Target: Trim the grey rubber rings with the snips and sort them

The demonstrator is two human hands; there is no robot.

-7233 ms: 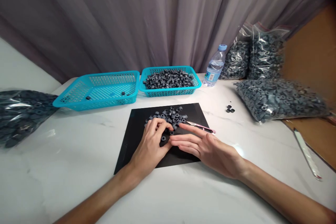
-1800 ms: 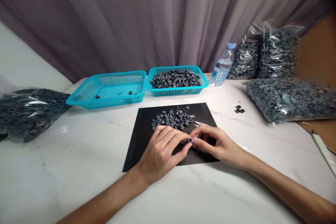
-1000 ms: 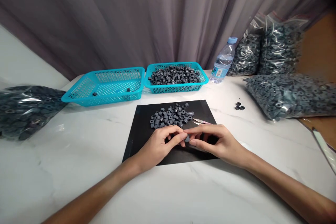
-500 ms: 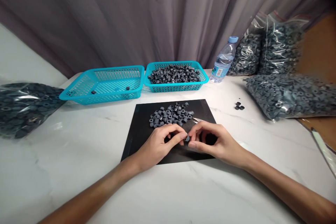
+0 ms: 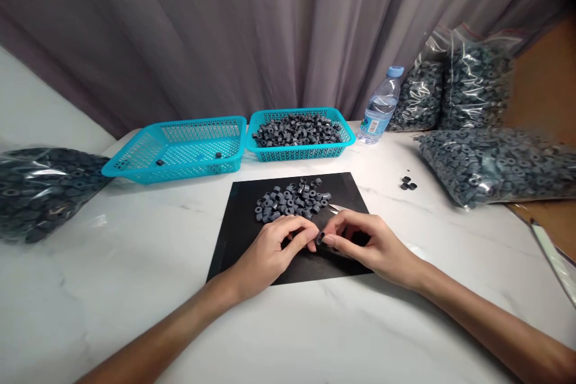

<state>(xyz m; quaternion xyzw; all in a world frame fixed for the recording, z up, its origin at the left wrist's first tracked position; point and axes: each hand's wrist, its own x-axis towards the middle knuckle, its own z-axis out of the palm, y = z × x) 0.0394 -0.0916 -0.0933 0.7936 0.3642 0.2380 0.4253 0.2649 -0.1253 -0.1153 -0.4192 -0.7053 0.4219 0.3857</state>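
Note:
Above a black mat (image 5: 238, 240), my left hand (image 5: 274, 249) and my right hand (image 5: 366, 246) meet fingertip to fingertip. Pinched between them is a small dark grey ring-shaped piece (image 5: 320, 238), tilted so that its hollow shows. Just beyond my left hand lies a pile of similar grey ring pieces (image 5: 288, 199) on the mat. The tip of a pair of scissors or a small blade (image 5: 333, 208) pokes out beyond my right fingers; my hand hides the remainder of it.
A blue basket (image 5: 297, 156) full of pieces stands behind the mat, beside another basket (image 5: 180, 175) with a few. Bags of pieces (image 5: 45, 192) lie left and right (image 5: 499, 171). A water bottle (image 5: 379, 108), several loose rings (image 5: 408, 183) and a whitish strip (image 5: 551, 258) are at right.
Earlier my left hand was at the pile and my right hand was stretched out. Both then came together on one ring piece, which has since been turned between the fingertips.

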